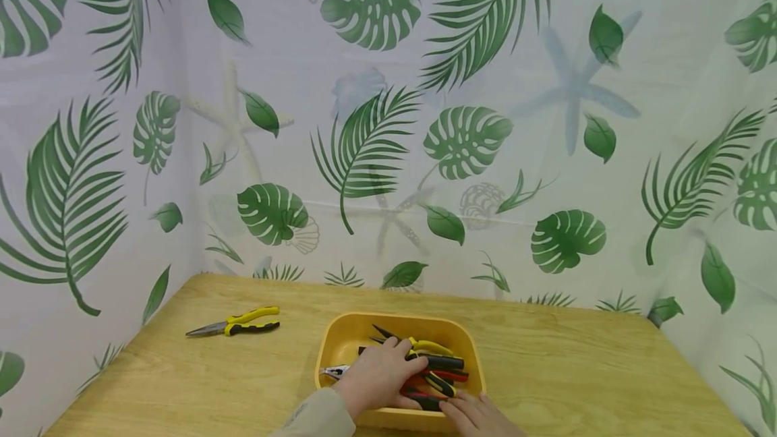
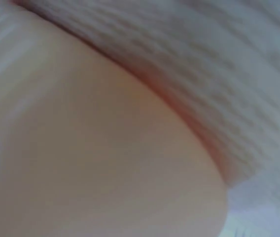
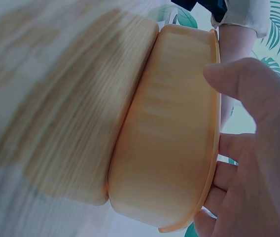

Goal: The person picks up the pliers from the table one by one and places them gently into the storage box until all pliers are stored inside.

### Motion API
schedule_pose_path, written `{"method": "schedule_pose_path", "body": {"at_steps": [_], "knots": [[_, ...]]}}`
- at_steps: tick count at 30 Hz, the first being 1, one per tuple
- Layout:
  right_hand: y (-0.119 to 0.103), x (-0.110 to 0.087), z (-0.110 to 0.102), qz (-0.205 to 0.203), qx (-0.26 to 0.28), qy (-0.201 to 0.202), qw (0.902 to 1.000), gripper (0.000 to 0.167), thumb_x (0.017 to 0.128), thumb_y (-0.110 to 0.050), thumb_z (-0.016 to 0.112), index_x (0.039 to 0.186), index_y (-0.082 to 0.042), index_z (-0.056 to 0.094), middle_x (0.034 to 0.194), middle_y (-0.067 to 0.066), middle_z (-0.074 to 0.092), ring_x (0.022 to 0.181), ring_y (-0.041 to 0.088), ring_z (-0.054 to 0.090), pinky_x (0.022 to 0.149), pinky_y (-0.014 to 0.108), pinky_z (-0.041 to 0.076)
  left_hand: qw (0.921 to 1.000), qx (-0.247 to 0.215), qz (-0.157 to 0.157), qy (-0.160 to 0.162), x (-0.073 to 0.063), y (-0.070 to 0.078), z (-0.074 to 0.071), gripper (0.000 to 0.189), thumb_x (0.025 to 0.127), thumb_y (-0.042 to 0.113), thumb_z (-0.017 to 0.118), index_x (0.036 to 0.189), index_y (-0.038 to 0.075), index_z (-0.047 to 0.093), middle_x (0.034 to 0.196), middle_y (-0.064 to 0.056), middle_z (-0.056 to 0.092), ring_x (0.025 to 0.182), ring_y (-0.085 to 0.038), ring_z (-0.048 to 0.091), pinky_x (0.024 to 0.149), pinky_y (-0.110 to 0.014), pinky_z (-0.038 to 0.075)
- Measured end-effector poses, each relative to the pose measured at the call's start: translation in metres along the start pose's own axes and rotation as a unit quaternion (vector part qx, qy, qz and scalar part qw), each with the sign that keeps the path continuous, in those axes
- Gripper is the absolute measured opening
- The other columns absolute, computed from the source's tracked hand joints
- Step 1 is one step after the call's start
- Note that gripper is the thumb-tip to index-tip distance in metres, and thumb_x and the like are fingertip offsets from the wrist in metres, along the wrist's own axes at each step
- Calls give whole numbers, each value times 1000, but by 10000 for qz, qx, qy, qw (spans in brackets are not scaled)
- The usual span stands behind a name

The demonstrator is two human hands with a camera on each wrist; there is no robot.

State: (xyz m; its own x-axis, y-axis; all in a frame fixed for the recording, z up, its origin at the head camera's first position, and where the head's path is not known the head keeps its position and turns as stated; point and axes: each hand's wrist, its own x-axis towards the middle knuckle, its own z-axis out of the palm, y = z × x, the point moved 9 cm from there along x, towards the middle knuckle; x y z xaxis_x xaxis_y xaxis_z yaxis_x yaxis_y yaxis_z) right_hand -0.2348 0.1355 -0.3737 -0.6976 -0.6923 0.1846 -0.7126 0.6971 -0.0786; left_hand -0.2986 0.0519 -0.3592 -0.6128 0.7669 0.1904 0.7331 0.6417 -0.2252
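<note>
A yellow plastic basin [image 1: 346, 326] stands near the front of the table and holds several hand tools. My left hand [image 1: 382, 369] reaches into it, palm down, with spread fingers over the tools. Silver plier jaws [image 1: 335, 371] show left of this hand, and a yellow-and-black handle [image 1: 440, 384] shows to its right. Yellow-handled pliers [image 1: 429, 346] lie behind its fingertips. My right hand [image 3: 258, 143] grips the basin's near rim, thumb outside and fingers over the edge. The left wrist view shows only a blurred, rounded pale surface close up.
Long-nose pliers [image 1: 239, 324] with yellow and black handles lie on the wooden table [image 1: 577, 363], left of the basin. A white cloth [image 1: 388, 235] with green leaf prints hangs behind the table and along its sides.
</note>
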Motion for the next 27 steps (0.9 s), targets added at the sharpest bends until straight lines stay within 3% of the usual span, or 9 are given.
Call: {"method": "schedule_pose_path", "body": {"at_steps": [5, 12, 27], "knots": [[1, -1, 2, 202, 103, -132, 9997, 58, 89, -53, 36, 119, -6, 53, 112, 6, 56, 106, 26, 51, 77, 53, 42, 10000, -9, 15, 49, 0, 0, 1, 53, 71, 68, 49, 109, 30, 53, 94, 3, 49, 75, -12, 47, 51, -23, 42], [-2, -2, -2, 32, -118, 163, 9998, 54, 89, -50, 39, 116, -5, 54, 110, 5, 57, 104, 25, 53, 74, 52, 43, 9999, -26, 29, 115, 0, -1, 2, 55, 69, 68, 52, 108, 29, 53, 93, 4, 49, 76, -11, 48, 52, -22, 44], [0, -2, -1, 130, -189, 89, 9997, 56, 89, -52, 37, 117, -7, 55, 111, 4, 57, 105, 24, 52, 76, 51, 43, 9998, 7, 93, 171, -1, -1, -1, 56, 67, 66, 57, 106, 26, 53, 95, 4, 51, 76, -10, 49, 54, -21, 44]]}}
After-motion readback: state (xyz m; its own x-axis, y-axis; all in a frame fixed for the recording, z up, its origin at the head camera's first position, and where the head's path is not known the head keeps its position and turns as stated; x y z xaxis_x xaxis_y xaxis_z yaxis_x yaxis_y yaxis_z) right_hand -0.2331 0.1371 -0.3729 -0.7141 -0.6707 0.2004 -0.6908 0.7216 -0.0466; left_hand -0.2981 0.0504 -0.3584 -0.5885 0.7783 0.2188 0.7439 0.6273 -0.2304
